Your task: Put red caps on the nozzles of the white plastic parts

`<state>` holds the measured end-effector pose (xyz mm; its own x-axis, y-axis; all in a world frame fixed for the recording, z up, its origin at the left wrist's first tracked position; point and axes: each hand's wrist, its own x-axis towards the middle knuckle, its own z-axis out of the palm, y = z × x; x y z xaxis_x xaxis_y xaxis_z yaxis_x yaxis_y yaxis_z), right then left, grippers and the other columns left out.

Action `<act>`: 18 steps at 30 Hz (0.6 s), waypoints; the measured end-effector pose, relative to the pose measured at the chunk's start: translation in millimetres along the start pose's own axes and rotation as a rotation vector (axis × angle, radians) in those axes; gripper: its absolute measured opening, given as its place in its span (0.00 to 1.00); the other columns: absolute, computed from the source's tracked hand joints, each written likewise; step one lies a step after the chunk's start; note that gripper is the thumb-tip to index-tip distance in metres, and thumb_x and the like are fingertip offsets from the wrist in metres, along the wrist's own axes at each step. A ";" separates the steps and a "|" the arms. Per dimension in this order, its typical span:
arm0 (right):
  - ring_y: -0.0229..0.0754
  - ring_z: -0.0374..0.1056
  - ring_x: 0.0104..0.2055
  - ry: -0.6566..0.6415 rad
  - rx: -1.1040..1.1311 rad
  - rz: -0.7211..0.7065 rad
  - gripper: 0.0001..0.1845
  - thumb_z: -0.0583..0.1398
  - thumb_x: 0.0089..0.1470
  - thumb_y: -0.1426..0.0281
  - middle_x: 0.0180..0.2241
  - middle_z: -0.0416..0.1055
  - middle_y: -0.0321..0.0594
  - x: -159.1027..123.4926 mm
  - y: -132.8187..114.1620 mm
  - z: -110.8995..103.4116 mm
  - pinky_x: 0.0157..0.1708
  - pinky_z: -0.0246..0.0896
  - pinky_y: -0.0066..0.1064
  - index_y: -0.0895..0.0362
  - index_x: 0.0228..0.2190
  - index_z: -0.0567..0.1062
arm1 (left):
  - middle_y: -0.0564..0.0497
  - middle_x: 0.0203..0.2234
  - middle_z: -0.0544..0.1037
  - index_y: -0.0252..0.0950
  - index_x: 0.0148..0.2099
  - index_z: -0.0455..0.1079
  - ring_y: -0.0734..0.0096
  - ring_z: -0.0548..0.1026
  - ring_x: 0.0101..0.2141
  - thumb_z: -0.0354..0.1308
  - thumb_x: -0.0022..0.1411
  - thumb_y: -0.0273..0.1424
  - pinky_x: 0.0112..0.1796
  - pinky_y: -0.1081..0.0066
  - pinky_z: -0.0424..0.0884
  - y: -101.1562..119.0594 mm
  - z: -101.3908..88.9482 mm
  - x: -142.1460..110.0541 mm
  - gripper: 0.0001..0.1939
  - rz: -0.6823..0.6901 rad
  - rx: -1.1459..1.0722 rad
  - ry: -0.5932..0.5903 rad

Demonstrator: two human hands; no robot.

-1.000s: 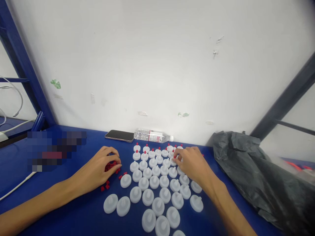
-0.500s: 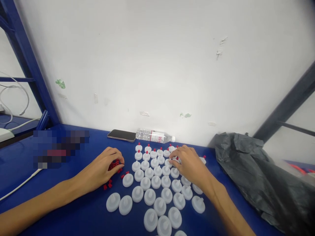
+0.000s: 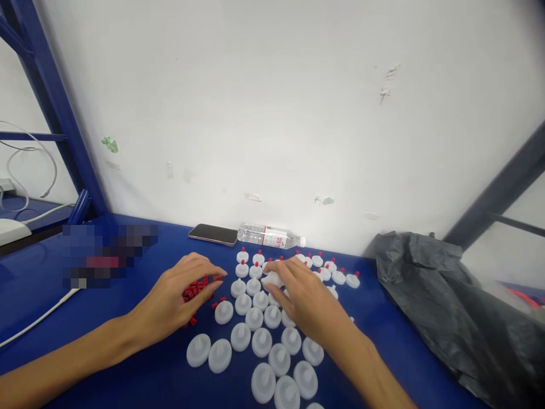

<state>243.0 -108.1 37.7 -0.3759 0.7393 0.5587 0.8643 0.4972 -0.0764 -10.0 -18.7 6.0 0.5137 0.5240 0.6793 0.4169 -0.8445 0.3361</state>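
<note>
At the tips of the right hand [image 3: 304, 292], a white lid [image 3: 272, 279].
It looks light, stiff and a bit slick; the rim seems best to hold. Thumb and finger grip it, palm down, over more lids [image 3: 279, 359] on the blue table [image 3: 149, 369]. To the left, the left hand [image 3: 168, 295] curls over small red caps [image 3: 194, 288] and seems to pinch one.

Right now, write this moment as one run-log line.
left hand: over red caps | right hand: over white discs | bottle: lying beside phone
</note>
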 end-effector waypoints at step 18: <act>0.40 0.71 0.30 0.063 0.007 -0.144 0.14 0.65 0.53 0.63 0.32 0.75 0.34 3.0 -36.3 13.7 0.33 0.65 0.35 0.56 0.34 0.67 | 0.59 0.33 0.87 0.53 0.46 0.77 0.67 0.82 0.36 0.62 0.61 0.36 0.41 0.65 0.77 18.5 2.8 -8.7 0.10 0.175 -0.174 -0.006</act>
<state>206.0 -117.7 30.8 -0.4733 0.6304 0.6153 0.8008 0.5990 0.0024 -4.7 -38.5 4.4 0.5717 0.3683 0.7331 0.1864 -0.9285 0.3211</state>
